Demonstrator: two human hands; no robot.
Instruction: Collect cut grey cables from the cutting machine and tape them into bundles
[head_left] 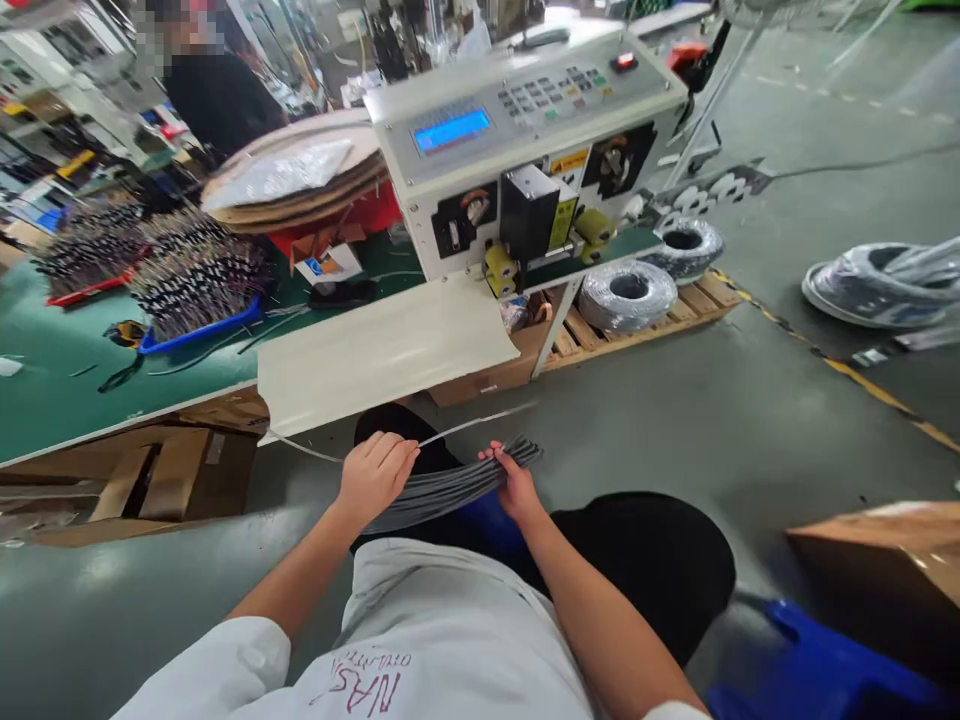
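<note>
I have a long green-topped workbench (45,400) running across the upper left, with a white wire-processing machine (540,140) at its right end. A person in a dark top (217,95) is beyond the bench. Round boards (360,150) are stacked left of the machine, clear plastic on top. A cream sheet (390,345) spreads from below the machine's rollers along the bench's near edge. Under the machine's right end, a wooden pallet (697,303) bears two plastic-wrapped coils (607,312). On the bench I see a blue tray (199,330) heaped with short leads.

Nearer my view, a bundle of gray cables (450,487) lies over the wearer's lap — below the cream sheet, running behind the left wrist to just past the right hand. The left hand (377,475) is closed, pinching a single gray cable (472,423) that sticks out on both sides of it, its right end above the bundle. The right hand (517,485) grips the bundle near its right end — thumb on the near side, fingertips showing at the top. The machine's small display (451,131) glows blue; I cannot read it.
</note>
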